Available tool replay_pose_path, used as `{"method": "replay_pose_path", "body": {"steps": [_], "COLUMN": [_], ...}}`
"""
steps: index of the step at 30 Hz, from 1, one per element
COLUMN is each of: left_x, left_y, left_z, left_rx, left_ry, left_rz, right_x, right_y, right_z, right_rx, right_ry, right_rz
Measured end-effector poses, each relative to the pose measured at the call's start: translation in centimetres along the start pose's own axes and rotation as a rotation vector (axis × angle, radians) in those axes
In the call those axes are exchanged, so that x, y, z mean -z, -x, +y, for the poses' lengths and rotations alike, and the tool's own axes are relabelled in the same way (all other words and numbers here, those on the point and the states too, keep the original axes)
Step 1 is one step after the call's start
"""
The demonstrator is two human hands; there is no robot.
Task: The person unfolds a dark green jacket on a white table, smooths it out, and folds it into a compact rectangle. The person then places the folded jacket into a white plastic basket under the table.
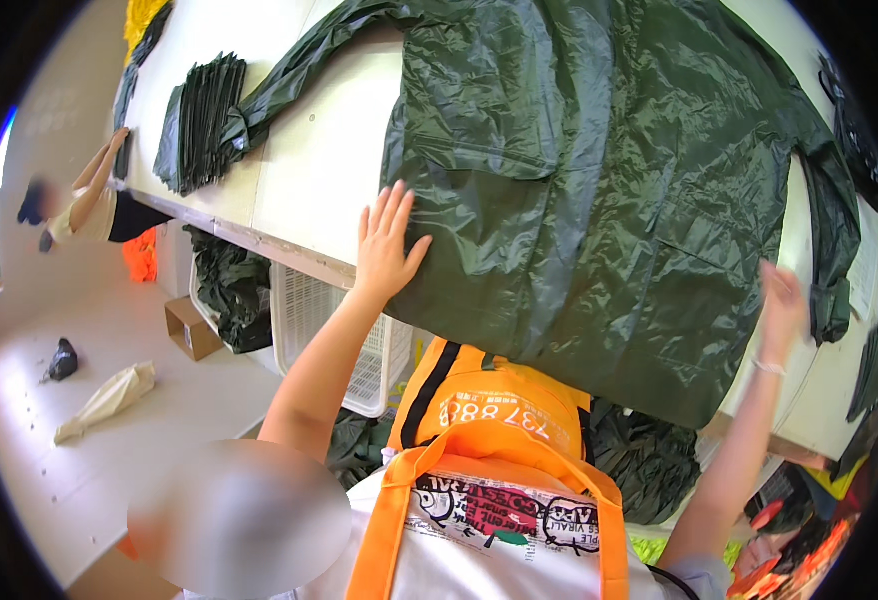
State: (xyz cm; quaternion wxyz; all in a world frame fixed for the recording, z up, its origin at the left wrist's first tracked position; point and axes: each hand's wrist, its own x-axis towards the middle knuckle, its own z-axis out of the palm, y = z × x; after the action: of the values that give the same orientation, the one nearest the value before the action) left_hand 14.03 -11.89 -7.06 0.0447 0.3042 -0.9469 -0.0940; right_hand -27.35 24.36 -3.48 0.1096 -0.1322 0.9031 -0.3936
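A dark green, shiny raincoat (599,210) lies spread across the table, its lower hem hanging over the near edge. My left hand (389,240) rests at the coat's left side with its fingers stretched and apart, holding nothing. At the right side of the coat, by the sleeve (831,240), is my right hand (781,300). It is seen edge-on and slightly smeared, so whether its fingers grip the coat's edge is not clear.
The white table (319,170) bears a stack of folded dark green garments (199,120) at left. Beneath stand a white plastic basket (304,310) and a cardboard box (194,328). An orange apron (499,400) covers my front. Another person (94,195) stands at far left.
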Motion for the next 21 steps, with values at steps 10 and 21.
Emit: {"method": "replay_pose_path", "body": {"steps": [10, 21], "left_x": [-1.9, -0.2], "left_y": [-2.5, -8.8], "left_z": [-3.7, -0.7], "left_rx": [-0.163, -0.359], "left_ry": [0.081, 0.429], "left_rz": [-0.151, -0.027], "right_x": [-25.3, -26.9], "right_y": [3.2, -2.7], "right_z": [-18.0, -14.7], "right_rx": [0.707, -0.06], "right_ry": [0.481, -0.15], "right_rz": [-0.721, -0.565]}}
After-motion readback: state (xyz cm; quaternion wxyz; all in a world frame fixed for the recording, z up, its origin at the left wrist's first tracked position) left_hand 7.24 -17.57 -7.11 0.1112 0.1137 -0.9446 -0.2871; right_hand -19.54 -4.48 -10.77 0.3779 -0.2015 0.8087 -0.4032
